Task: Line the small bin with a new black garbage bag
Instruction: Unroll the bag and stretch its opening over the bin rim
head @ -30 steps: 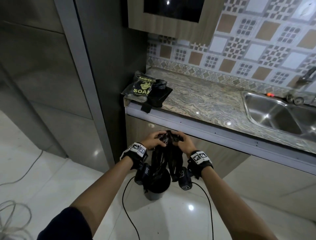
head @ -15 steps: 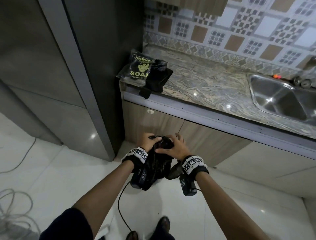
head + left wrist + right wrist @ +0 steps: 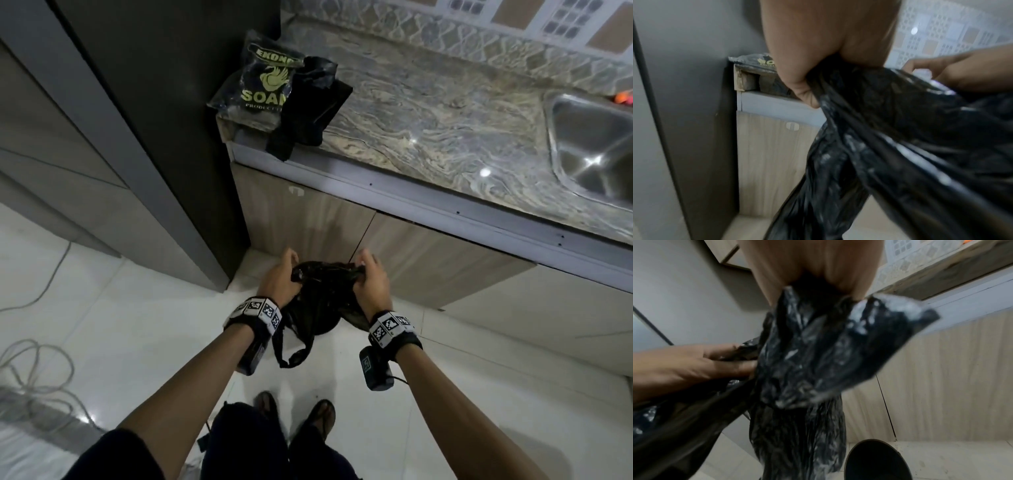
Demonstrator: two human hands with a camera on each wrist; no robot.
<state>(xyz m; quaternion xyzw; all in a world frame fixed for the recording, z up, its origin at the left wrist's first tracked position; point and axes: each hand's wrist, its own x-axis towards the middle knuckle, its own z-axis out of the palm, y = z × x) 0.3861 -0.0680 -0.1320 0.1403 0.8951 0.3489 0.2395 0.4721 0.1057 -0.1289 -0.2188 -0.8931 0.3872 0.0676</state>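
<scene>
The black garbage bag (image 3: 318, 301), at the head view's lower centre, is gripped bunched by left hand (image 3: 279, 282) and right hand (image 3: 371, 286), apparently to open its mouth over the small bin (image 3: 877, 460).

- The left hand (image 3: 278, 280) and the right hand (image 3: 371, 280) each grip an edge of a crumpled black plastic garbage bag (image 3: 317, 301), holding it between them above the white tiled floor (image 3: 120, 329).
- A thin loop of the bag hangs down below the left wrist.
- Both wrists wear black bands with black-and-white square markers.
- On the marbled stone table (image 3: 428, 123), at its left end, lies a black printed packet with yellow lettering (image 3: 262, 87), and folded black plastic (image 3: 308, 113) beside it overhangs the edge.
- A steel sink (image 3: 596, 144) is set in the table at the right.
- Two sandalled feet (image 3: 294, 414) stand on the floor below the bag.
- Grey cables (image 3: 34, 363) lie coiled at the left.
</scene>
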